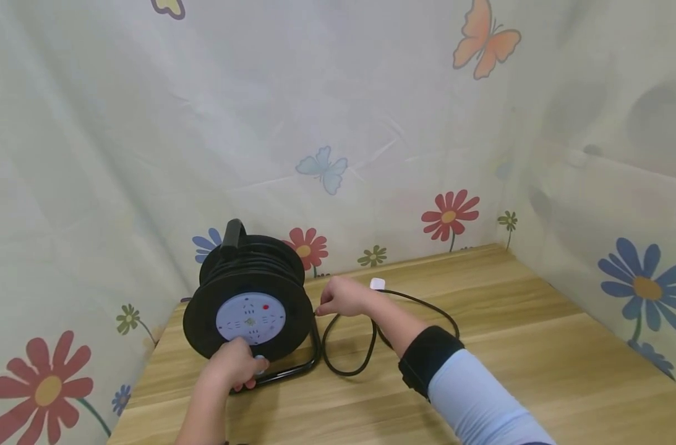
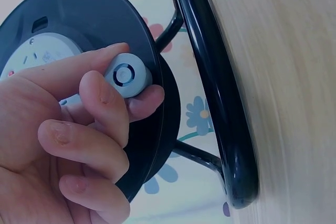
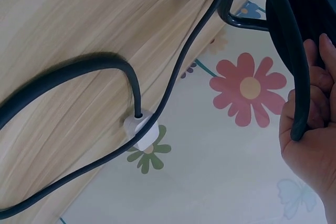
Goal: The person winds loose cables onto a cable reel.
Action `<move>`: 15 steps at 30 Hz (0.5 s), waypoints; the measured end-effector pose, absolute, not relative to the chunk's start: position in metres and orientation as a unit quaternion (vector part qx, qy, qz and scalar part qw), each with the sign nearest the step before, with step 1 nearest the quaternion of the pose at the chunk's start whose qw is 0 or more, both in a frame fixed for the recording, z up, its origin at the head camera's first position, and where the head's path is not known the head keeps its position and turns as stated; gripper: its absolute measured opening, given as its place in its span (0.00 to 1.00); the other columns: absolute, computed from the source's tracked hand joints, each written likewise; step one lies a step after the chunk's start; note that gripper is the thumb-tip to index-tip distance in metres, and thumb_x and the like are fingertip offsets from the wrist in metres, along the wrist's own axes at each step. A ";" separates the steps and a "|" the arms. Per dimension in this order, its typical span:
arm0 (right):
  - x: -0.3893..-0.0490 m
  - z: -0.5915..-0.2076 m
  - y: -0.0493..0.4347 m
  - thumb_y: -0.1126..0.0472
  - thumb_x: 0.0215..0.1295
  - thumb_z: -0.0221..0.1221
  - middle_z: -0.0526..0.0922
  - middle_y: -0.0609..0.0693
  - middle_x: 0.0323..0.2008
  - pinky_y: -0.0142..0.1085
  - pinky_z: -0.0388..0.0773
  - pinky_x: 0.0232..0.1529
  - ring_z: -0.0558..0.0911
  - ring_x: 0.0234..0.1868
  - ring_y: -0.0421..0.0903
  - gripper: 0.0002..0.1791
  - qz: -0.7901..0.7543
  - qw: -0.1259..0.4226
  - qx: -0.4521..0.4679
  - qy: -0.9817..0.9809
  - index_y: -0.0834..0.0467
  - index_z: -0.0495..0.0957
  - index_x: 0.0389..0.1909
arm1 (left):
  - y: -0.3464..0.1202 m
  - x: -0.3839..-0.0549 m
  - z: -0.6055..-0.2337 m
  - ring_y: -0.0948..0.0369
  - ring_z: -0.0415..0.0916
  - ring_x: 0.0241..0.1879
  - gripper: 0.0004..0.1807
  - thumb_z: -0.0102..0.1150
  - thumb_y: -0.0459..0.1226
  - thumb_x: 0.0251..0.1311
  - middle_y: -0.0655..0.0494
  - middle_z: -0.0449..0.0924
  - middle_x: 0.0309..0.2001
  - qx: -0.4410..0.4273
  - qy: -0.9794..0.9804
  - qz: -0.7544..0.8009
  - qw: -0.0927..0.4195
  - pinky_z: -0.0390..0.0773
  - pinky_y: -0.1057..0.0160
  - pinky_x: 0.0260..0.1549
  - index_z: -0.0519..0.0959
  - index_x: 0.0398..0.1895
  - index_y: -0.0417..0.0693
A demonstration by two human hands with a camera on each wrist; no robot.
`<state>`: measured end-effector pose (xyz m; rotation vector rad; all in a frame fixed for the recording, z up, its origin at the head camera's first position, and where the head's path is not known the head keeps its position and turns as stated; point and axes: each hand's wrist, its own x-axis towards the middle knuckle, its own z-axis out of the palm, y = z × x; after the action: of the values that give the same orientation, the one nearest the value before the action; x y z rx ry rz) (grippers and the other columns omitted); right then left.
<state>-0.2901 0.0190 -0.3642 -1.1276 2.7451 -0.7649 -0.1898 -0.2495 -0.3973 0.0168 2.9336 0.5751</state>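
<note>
A black cable reel (image 1: 198,324) stands upright on the table, its round pale socket panel (image 1: 232,318) facing me. Down at the lower edge of the reel's face, my left hand (image 1: 232,364) pinches the grey crank knob (image 2: 126,74) between its fingers. The other fingers of that hand curl loosely beside the knob. At the reel's right side my right hand (image 1: 343,296) grips the black cable (image 3: 300,77), which runs into its curled fingers. More cable is wound on the drum, and the loose length loops on the wood to a white plug (image 1: 377,283).
The reel's tubular black stand (image 2: 210,51) rests on the wooden table (image 1: 510,358). A carry handle (image 1: 233,238) rises from the top of the reel. Behind and at the sides hangs a pale curtain (image 1: 248,111) printed with flowers and butterflies.
</note>
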 end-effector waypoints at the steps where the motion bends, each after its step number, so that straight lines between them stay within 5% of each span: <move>1: -0.290 -0.364 0.021 0.54 0.61 0.65 0.76 0.40 0.13 0.30 0.65 0.20 0.68 0.16 0.36 0.13 -0.249 0.040 -0.366 0.896 0.48 0.82 0.17 | -0.249 -0.190 -0.397 0.60 0.69 0.10 0.19 0.62 0.46 0.55 0.57 0.76 0.11 0.008 0.978 0.193 0.078 0.71 0.61 0.18 0.75 0.14 0.46; 8: -0.290 -0.359 0.036 0.54 0.59 0.66 0.77 0.40 0.14 0.31 0.67 0.21 0.69 0.17 0.37 0.12 -0.242 0.041 -0.334 0.910 0.49 0.81 0.18 | -0.249 -0.191 -0.396 0.60 0.68 0.10 0.20 0.62 0.47 0.56 0.56 0.75 0.11 0.006 0.979 0.184 0.082 0.70 0.61 0.19 0.75 0.13 0.45; 15: -0.288 -0.360 0.059 0.53 0.60 0.66 0.63 0.40 0.10 0.31 0.58 0.17 0.60 0.13 0.36 0.21 -0.250 0.036 -0.302 0.919 0.50 0.69 0.11 | -0.247 -0.191 -0.397 0.60 0.68 0.11 0.19 0.62 0.46 0.56 0.55 0.75 0.12 0.007 0.977 0.193 0.092 0.70 0.60 0.20 0.75 0.14 0.45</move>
<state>-0.2884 0.0588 -0.3602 -0.9262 2.8233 -0.7676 -0.1914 -0.2471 -0.3968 0.0203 2.9003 0.5729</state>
